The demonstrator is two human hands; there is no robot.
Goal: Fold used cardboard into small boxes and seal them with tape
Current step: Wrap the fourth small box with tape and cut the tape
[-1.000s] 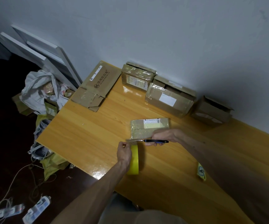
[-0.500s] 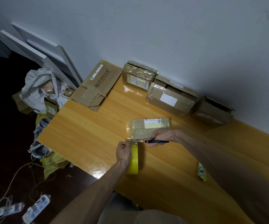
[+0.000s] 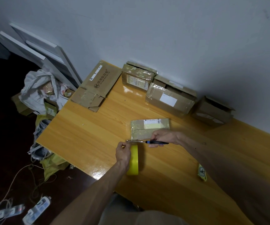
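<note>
**Tape being cut beside a small sealed box**

A yellow tape roll (image 3: 133,161) is being held on edge on the wooden table (image 3: 85,135) by the left hand (image 3: 123,153), with the fingers clenched around its far rim. Whether the strip itself is being pinched cannot be told. Just beyond it, at 1 o'clock from that hand, scissors (image 3: 149,141) with blue and black handles are being gripped by the right hand (image 3: 163,137). The blades are being pointed toward 9 o'clock, at a clear strip stretched above the roll.

Touching the right hand's far side, a small taped box (image 3: 149,129) with a printed label is being kept flat on the table. A small yellow-edged item (image 3: 201,172), too small to be named, is being left at 4 o'clock from the hands.

Farther off, against the wall, a flattened cardboard carton (image 3: 97,88) is being kept at 11 o'clock. Two taped parcels (image 3: 136,77) (image 3: 170,98) are being kept at 12 and 1 o'clock, and an open-flapped box (image 3: 212,111) at 2 o'clock.

On the floor at 9 o'clock, a white bag (image 3: 37,88) is being propped near white panels (image 3: 38,51).
</note>
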